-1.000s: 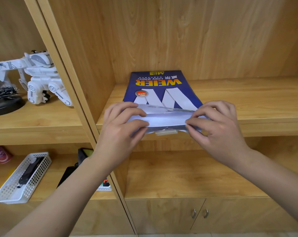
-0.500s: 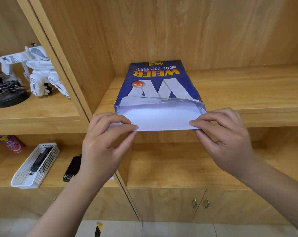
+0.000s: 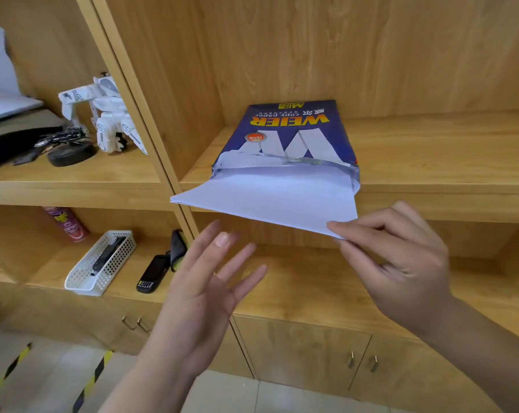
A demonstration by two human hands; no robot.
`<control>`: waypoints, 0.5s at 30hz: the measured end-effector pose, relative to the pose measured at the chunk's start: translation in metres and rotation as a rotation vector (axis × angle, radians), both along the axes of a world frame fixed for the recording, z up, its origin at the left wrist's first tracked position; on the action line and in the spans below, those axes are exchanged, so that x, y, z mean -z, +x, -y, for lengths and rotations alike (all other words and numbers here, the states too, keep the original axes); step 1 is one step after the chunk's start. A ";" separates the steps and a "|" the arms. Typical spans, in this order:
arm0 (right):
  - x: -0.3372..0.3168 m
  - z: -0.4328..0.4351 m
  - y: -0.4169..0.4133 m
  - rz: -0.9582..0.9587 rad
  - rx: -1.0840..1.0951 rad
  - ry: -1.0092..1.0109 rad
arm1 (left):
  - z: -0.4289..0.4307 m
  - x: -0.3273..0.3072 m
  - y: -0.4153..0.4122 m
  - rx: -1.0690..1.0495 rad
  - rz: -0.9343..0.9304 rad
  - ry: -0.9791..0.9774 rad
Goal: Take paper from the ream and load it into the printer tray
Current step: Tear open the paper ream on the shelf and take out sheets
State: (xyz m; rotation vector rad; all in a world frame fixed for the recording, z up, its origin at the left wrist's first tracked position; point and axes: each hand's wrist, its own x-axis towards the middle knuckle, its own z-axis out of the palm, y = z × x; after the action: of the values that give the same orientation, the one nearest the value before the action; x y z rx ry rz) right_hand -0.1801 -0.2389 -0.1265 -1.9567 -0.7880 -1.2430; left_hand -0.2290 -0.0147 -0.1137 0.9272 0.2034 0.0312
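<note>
A blue paper ream (image 3: 291, 129) lies on the wooden shelf (image 3: 431, 150) with its torn end facing me. A thin stack of white paper (image 3: 270, 195) sticks out of that open end, past the shelf edge, tilted down to the right. My right hand (image 3: 392, 257) pinches the stack's near right corner between thumb and fingers. My left hand (image 3: 204, 296) hangs below the stack with its fingers spread, touching nothing. No printer tray is in view.
The left compartment holds a white toy robot (image 3: 103, 114) and a dark round object (image 3: 70, 155). One shelf lower are a white mesh basket (image 3: 100, 262), a black handset (image 3: 152, 274) and a red spray can (image 3: 69, 225). Cabinet doors (image 3: 306, 353) are below, then tiled floor.
My left hand has let go of the paper and dropped below it, fingers spread. The right hand has drawn the stack further out of the ream, so it now slants.
</note>
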 end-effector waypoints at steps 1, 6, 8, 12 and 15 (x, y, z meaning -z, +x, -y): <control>0.000 -0.001 -0.001 -0.003 -0.012 -0.001 | 0.006 -0.005 -0.004 0.022 -0.007 -0.063; -0.002 -0.006 -0.008 -0.037 -0.060 -0.028 | 0.026 -0.032 -0.009 0.031 0.066 -0.193; -0.004 -0.006 -0.012 -0.042 -0.071 -0.052 | 0.032 -0.037 -0.009 -0.016 0.068 -0.203; -0.007 -0.006 -0.025 -0.048 -0.061 -0.100 | 0.038 -0.042 -0.015 -0.080 0.071 -0.148; -0.013 -0.007 -0.036 -0.051 -0.047 -0.142 | 0.034 -0.045 -0.022 -0.056 0.105 -0.160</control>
State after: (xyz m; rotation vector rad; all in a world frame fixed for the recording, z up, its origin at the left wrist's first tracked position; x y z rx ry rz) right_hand -0.2157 -0.2319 -0.1135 -2.0622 -0.9127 -1.1325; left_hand -0.2513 -0.0487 -0.0685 0.7582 0.1319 0.1133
